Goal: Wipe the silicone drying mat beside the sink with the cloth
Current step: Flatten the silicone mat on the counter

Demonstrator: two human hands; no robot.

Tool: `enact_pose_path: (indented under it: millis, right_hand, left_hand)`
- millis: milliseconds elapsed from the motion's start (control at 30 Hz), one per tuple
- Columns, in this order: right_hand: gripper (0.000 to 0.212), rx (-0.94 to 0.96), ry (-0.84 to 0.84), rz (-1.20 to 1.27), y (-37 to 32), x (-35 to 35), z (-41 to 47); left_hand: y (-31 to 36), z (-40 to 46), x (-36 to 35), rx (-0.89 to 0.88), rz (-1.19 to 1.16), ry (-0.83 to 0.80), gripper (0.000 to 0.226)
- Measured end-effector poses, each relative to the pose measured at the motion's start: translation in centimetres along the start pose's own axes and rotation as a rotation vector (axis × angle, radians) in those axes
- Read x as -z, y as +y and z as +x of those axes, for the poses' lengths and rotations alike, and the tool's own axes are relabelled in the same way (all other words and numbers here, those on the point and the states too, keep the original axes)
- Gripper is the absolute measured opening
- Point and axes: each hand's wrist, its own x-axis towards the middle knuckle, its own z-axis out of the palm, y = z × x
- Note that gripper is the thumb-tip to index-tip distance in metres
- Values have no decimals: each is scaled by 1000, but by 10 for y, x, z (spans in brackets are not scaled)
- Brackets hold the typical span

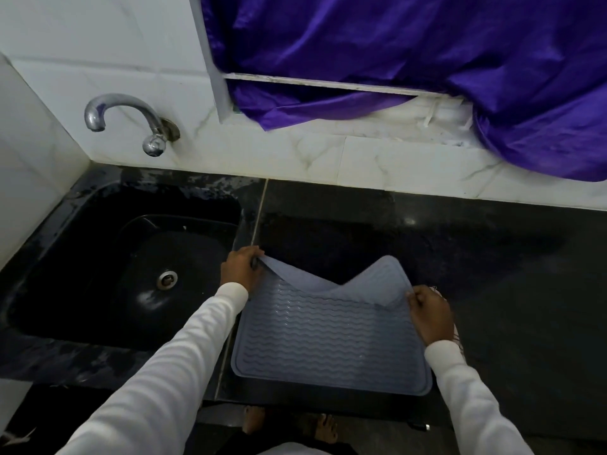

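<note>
The grey-blue silicone drying mat (328, 336) with wavy ridges lies on the black counter just right of the sink. Its far edge is lifted and folded back toward me. My left hand (241, 269) pinches the mat's far left corner. My right hand (430, 315) grips the mat's far right corner. A light, patterned cloth (457, 334) peeks out from under my right hand and wrist, mostly hidden.
A black sink (98, 257) with a metal drain sits to the left, below a chrome tap (131, 119) on the white tiled wall. Black countertop (492, 274) stretches right and behind the mat. Purple fabric (410, 60) hangs over the window ledge.
</note>
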Motion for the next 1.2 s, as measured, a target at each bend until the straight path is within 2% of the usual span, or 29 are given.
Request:
enact_pose_path:
  millis: [100, 200, 300, 367, 467, 533, 800, 967, 1200]
  right_hand:
    - [21, -133, -5, -38, 6, -9, 11]
    - [18, -137, -5, -86, 4, -13, 11]
    - [17, -131, -25, -137, 1, -13, 11]
    - [18, -99, -41, -177, 0, -12, 9]
    - [17, -82, -50, -205, 1, -13, 10]
    - [16, -76, -50, -208, 1, -13, 11]
    - [15, -91, 6, -188, 7, -22, 20]
    - [10, -102, 89, -100, 5, -24, 23]
    - [15, -114, 119, -110, 2, -22, 25]
  left_hand:
    - [7, 6, 1, 28, 50, -27, 46]
    - [11, 9, -1, 15, 127, -87, 52]
    - [4, 11, -7, 71, 100, -101, 57]
    - [2, 10, -10, 11, 181, -93, 58]
    - [5, 13, -10, -170, 340, -106, 54]
    - [6, 19, -9, -165, 287, -108, 49]
    - [9, 33, -4, 57, -21, 16, 25]
    - [11, 41, -3, 43, 31, 31, 21]
    - [15, 45, -4, -43, 45, 106, 31]
